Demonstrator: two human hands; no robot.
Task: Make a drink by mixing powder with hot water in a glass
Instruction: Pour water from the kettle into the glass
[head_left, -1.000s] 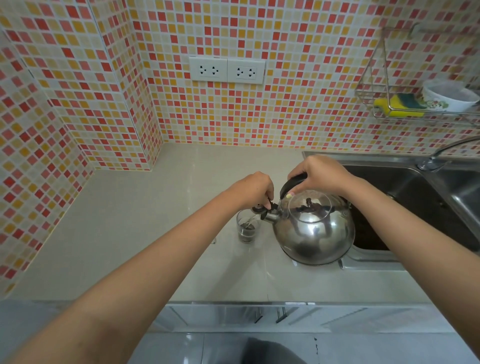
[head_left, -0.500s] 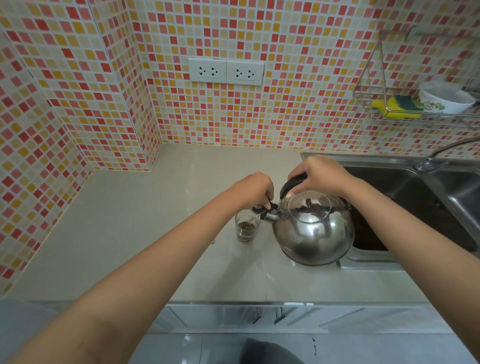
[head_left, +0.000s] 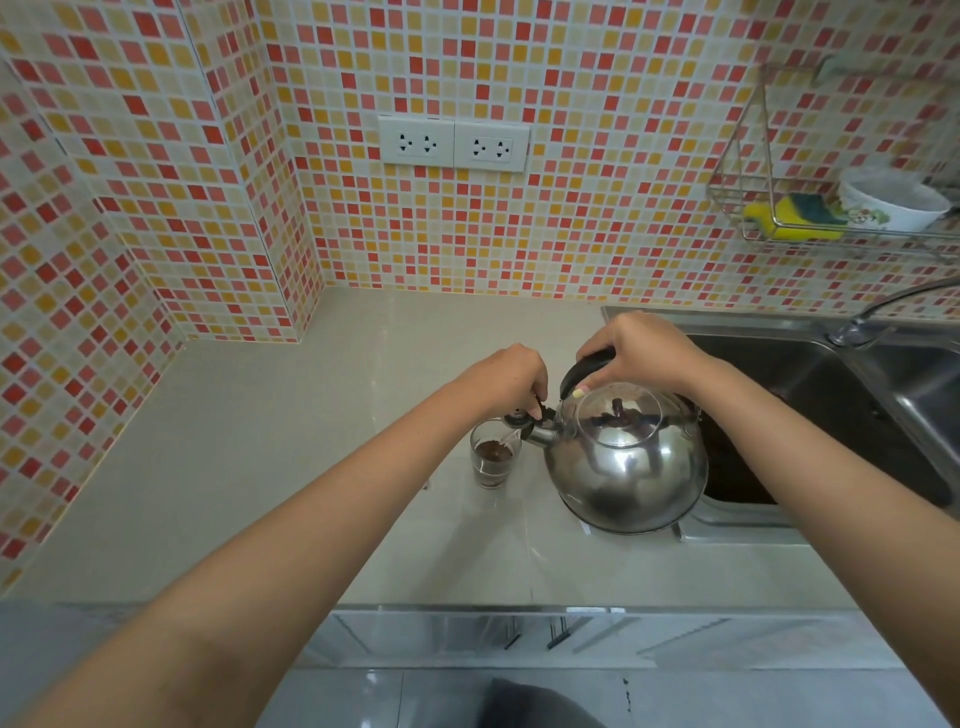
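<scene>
A small clear glass (head_left: 491, 460) stands on the beige counter (head_left: 291, 457) with dark brown liquid in its lower part. A shiny steel kettle (head_left: 626, 462) with a glass lid is tilted toward it, its spout over the glass rim, and a thin stream of water runs into the glass. My right hand (head_left: 641, 353) grips the kettle's black handle. My left hand (head_left: 511, 376) pinches the black spout cap lever, holding the cap up.
A steel sink (head_left: 810, 395) lies directly right of the kettle, with a tap (head_left: 883, 306) at its back. A wire wall rack (head_left: 831, 208) holds a yellow sponge and a white bowl. Two wall sockets (head_left: 453, 143) sit above the counter.
Dark liquid in the glass has risen a little as water runs in. Both hands and the kettle have hardly moved.
</scene>
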